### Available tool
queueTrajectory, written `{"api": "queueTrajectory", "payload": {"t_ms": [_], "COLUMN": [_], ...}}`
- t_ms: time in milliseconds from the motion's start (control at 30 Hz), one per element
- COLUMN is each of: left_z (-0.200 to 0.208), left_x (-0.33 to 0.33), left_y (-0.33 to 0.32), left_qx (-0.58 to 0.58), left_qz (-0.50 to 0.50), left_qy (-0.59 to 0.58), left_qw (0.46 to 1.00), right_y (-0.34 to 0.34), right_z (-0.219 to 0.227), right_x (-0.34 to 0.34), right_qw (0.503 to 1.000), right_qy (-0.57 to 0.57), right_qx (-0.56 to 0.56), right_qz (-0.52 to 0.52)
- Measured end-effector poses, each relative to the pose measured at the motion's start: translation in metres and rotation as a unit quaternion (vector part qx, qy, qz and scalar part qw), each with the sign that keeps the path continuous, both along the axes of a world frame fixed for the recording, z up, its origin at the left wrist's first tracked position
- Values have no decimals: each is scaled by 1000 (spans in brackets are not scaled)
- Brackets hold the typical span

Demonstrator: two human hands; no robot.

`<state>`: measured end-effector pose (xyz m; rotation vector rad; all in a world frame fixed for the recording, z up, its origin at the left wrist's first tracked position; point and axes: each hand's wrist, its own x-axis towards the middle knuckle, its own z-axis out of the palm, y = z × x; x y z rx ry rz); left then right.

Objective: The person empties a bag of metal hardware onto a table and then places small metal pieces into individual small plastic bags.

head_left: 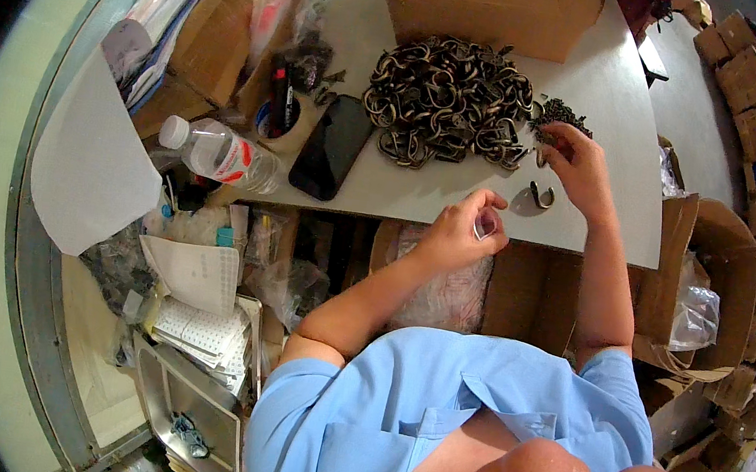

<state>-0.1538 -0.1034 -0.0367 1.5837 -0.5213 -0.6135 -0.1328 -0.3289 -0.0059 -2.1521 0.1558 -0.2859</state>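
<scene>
Basically, your right hand pinched a metal piece beside the heap, left hand curled round a pale item; loose hook, heap's near-right, seemed stiff, light, slick, best gripped mid-curve

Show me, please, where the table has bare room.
Bare patches: between the phone and the left hand; between the right hand and the right edge of the table. Crowded: the middle, under the metal pile, and the left, with bottle and carton.
</scene>
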Motion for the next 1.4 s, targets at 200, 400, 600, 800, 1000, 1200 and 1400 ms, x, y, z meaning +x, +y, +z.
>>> {"api": "queueTrajectory", "payload": {"t_ms": [200,400,600,800,1000,1200,1400], "left_z": [-17,-12,-25,-24,-23,-28,-27], "left_x": [-21,-24,-27,-29,-28,-30,-28], "left_y": [-1,-5,-7,-6,-7,-9,-1], "left_qx": [-28,-9,-16,-2,6,0,3], "left_qz": [-88,-123,-117,-131,-125,-114,-118], "left_qy": [36,47,27,60,44,4,30], "left_qw": [995,991,993,990,991,993,993], "right_y": [-6,-18,-11,13,19,8,12], "right_z": [31,16,10,12,-7,-10,17], "right_x": [-37,-51,-44,-25,-21,-16,-39], "right_qw": [991,982,950,982,976,961,978], "right_qy": [39,70,168,120,83,137,128], "right_qx": [-122,135,179,-111,-195,-232,-162], "right_qz": [31,115,194,97,-46,-70,-43]}}
